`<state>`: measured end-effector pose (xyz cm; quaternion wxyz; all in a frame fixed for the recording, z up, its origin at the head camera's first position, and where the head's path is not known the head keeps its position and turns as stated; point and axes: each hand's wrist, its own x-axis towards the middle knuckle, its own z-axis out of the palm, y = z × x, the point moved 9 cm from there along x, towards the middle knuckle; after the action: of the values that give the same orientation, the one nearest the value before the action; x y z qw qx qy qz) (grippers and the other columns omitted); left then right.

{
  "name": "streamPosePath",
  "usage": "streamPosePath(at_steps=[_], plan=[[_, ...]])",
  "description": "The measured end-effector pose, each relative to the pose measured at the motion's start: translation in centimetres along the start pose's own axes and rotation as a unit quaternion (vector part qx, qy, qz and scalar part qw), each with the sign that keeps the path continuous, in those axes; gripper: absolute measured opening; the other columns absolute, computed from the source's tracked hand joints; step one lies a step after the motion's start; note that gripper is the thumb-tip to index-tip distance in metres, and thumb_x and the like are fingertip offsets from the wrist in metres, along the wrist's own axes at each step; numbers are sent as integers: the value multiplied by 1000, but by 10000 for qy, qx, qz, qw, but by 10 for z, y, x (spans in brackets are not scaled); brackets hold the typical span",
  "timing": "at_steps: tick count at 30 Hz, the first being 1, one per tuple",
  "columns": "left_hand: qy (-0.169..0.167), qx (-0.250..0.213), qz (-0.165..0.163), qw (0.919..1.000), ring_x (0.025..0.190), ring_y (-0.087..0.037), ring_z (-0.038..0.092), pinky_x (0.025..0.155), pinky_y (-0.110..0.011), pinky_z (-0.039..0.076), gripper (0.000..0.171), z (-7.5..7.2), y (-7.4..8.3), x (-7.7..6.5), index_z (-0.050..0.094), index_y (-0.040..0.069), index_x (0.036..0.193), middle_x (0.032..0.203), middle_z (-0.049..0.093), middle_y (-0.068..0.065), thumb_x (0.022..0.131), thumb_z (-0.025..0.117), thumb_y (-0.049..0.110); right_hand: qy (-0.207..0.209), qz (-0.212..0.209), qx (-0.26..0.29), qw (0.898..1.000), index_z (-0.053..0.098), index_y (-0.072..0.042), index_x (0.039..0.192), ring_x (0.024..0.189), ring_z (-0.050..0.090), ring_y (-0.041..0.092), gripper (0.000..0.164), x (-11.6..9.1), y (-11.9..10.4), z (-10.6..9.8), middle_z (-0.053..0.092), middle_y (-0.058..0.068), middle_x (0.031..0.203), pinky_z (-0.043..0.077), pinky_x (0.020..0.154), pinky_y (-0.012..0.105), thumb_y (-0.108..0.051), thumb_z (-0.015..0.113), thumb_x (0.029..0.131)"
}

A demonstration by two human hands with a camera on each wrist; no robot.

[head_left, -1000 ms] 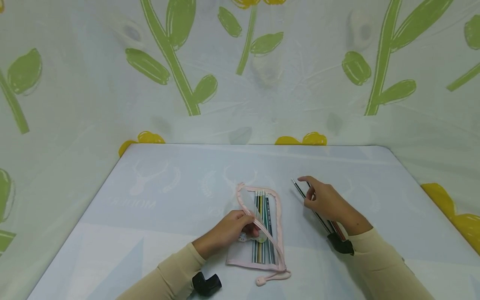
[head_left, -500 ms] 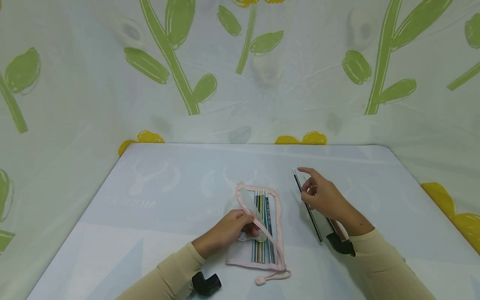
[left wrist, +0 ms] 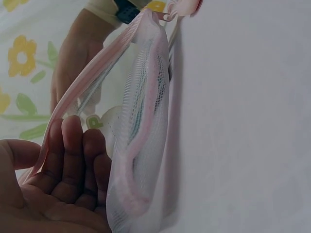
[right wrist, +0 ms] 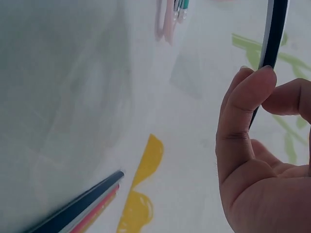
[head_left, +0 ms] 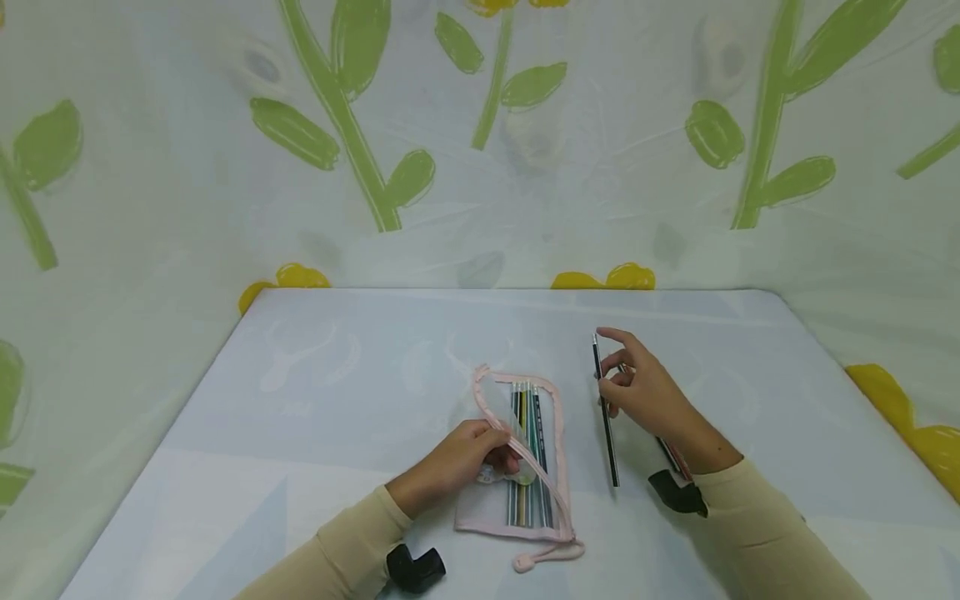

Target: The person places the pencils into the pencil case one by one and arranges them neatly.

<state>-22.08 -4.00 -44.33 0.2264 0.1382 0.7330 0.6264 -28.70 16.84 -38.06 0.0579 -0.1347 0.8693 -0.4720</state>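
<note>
My left hand [head_left: 476, 450] pinches the pink zip edge of a see-through mesh pencil case [left wrist: 141, 126] and lifts it, so the mouth gapes. Several pencils [head_left: 540, 417] lie side by side inside the case, partly behind the raised flap. To the right of the case, my right hand [head_left: 648, 392] pinches a dark pencil [head_left: 609, 442] between thumb and fingers. That pencil points nearly straight toward the near edge, its pale end by the index finger. In the right wrist view a dark stretch of the pencil [right wrist: 274, 36] rises above the fingertips [right wrist: 262, 80].
Beneath the right wrist lie more pencils [right wrist: 85, 208], one dark and one reddish. A pink cord with a zip pull [head_left: 525, 563] trails from the case's near corner. Black wrist cameras [head_left: 415, 570] sit on both sleeves. A flower-patterned curtain [head_left: 600, 167] backs the pale table [head_left: 337, 350].
The right hand has moved slightly away from me and turned the dark pencil from a slant to nearly straight, its near end swinging left toward the case. The left hand keeps its hold.
</note>
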Motion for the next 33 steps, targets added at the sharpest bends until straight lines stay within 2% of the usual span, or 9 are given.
streamPosePath(at_steps=[8, 16, 33], plan=[[-18, 92, -20, 10000, 80, -8, 64, 80, -26, 51, 38, 1, 2, 1, 68, -9, 99, 85, 71, -9, 104, 39, 16, -140, 332, 380, 9986, 14, -19, 159, 59, 64, 26, 84, 4, -2, 7, 50, 22, 113, 57, 66, 38, 0, 56, 89], [19, 124, -36, 9999, 78, -8, 63, 79, -26, 51, 38, 0, 1, 1, 68, -9, 98, 84, 70, -6, 104, 39, 16, -277, 539, 292, 9977, 16, -17, 159, 61, 68, 26, 80, 10, 6, 16, 51, 23, 114, 58, 73, 38, -3, 56, 91], [10, 159, 80, 9998, 78, -8, 63, 79, -27, 52, 39, 0, 1, 1, 68, -10, 97, 84, 70, -9, 104, 41, 17, -302, 650, 494, 9962, 16, -14, 158, 64, 68, 26, 79, 16, 9, 31, 50, 23, 114, 60, 68, 38, -3, 57, 91]])
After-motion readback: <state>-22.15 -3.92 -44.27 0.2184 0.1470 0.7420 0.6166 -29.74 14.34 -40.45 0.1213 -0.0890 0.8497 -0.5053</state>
